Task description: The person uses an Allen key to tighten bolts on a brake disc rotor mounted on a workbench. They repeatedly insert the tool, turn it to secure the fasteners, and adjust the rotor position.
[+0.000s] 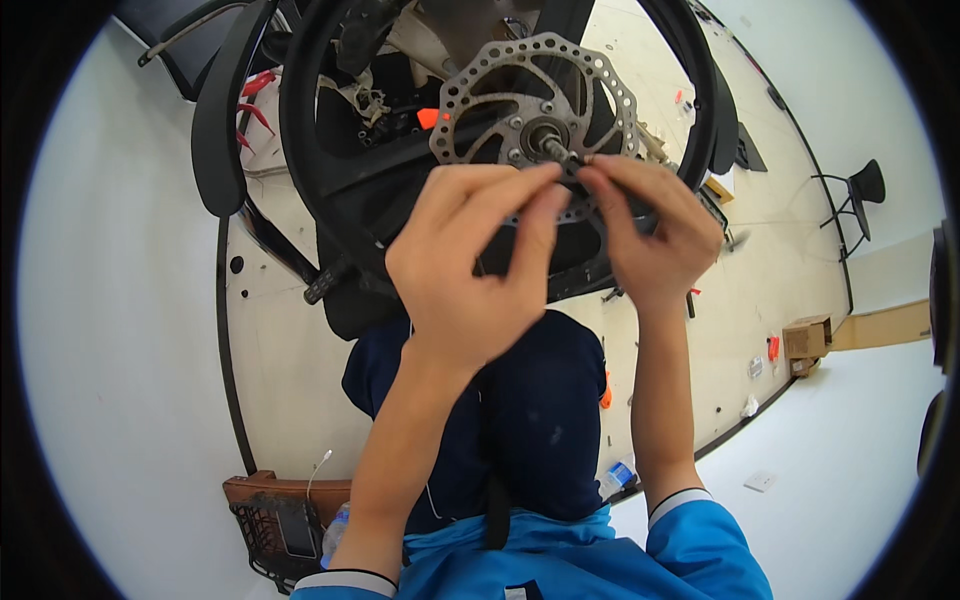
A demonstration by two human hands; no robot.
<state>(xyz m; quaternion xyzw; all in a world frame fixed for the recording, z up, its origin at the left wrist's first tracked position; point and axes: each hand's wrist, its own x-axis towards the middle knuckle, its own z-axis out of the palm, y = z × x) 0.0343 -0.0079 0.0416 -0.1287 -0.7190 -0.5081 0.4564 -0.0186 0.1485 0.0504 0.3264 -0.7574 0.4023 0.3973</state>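
Fingertips of left hand [470,270] & right hand [650,235] pinch small dark part at axle end [558,150]; brake disc [535,100] just above, tyre [300,130] around.

The left hand [470,265] and right hand [650,235] cover the lower brake disc [535,100] and the small part pinched at the axle [555,148]. The wheel rim [300,140] is cut off at the top edge.

A pale floor mat [290,340] with a dark curved edge carried the work. On it lay small orange bits [772,347], a cardboard box [806,337], a plastic water bottle [615,478] and scattered dark screws. A brown crate [270,510] sat at its near edge, by a black chair [862,190].
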